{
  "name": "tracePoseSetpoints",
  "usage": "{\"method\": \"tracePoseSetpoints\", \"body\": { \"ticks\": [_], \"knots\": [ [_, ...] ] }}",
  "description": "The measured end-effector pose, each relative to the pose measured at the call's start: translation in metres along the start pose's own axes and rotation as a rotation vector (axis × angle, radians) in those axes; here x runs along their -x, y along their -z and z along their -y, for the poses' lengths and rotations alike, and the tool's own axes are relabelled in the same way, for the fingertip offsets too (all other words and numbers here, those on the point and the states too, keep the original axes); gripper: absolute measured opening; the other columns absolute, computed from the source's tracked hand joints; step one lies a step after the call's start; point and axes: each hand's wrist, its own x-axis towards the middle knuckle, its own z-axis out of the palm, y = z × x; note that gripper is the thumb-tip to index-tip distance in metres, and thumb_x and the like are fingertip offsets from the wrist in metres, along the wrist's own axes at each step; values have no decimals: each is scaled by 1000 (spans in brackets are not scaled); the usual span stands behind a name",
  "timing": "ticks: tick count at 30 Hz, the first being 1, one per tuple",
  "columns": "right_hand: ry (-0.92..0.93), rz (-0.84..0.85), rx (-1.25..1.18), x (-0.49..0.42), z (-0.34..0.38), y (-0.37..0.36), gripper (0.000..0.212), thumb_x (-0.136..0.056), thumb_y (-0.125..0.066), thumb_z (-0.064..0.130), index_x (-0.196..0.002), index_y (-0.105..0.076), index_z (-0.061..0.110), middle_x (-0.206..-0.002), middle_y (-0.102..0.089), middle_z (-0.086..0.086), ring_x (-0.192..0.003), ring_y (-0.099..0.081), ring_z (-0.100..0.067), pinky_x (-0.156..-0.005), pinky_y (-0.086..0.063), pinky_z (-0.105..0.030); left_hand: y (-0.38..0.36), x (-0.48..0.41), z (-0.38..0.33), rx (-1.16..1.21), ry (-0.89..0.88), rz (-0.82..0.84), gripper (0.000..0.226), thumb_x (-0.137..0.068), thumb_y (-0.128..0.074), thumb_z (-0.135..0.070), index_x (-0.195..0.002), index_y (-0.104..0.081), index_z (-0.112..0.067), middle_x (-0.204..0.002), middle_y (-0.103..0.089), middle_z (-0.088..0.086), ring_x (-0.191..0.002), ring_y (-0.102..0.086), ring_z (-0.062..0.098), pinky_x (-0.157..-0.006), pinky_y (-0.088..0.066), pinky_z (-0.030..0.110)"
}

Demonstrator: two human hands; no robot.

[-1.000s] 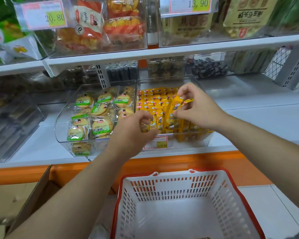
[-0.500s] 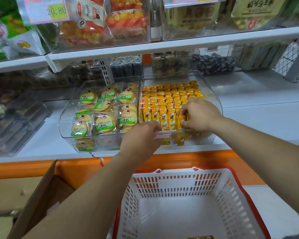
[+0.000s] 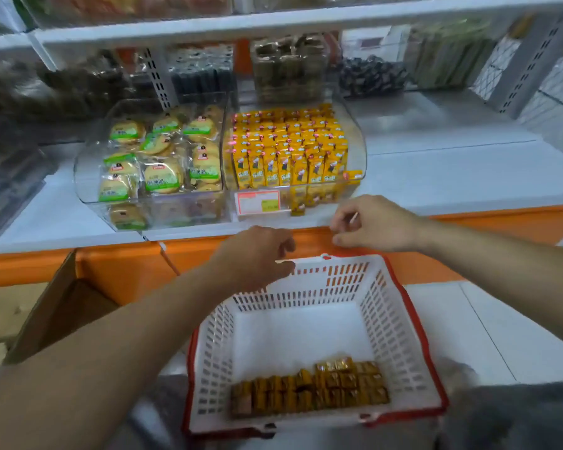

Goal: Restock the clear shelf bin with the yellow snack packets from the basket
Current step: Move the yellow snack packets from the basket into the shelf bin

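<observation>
— What sort of place is this?

— A shop, in a snack aisle. White shelving (image 3: 273, 21) runs in tiers, with slotted uprights behind it.

— What else tells you that?

— The goods sit in display bins. One clear shelf bin (image 3: 358, 151) holds rows of yellow snack packets (image 3: 290, 147), and the neighbouring bin (image 3: 87, 186) holds wrapped round cakes (image 3: 160, 175) with green labels. A price tag (image 3: 257, 201) is fixed to the front. Below stands a white, red-rimmed shopping basket (image 3: 387, 319), beside an open cardboard box (image 3: 62, 306).
</observation>
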Motion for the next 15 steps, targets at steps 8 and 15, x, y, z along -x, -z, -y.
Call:
{"method": "tracePoseSetpoints", "body": {
  "ticks": [8, 15],
  "knots": [
    [-298, 279, -157, 20, -96, -141, 8, -89, -72, 18, -95, -69, 15, -102, -68, 0, -99, -64, -19, -86, -48, -28, -166, -13, 14, 73, 142, 399, 37, -97, -62, -45, -127, -61, -23, -125, -66, 0, -112, -60, 22, -99, -51, 40],
    [-525, 458, -155, 27, -160, -255, 41, -94, -65, 37, -130, -58, 19, -132, -58, -4, -117, -56, -22, -94, -45, -32, -278, -7, 63, 271, 378, 603, 43, -98, -62, -44, -134, -54, -22, -134, -58, 6, -114, -59, 25, -99, -51, 40]
  ]
}}
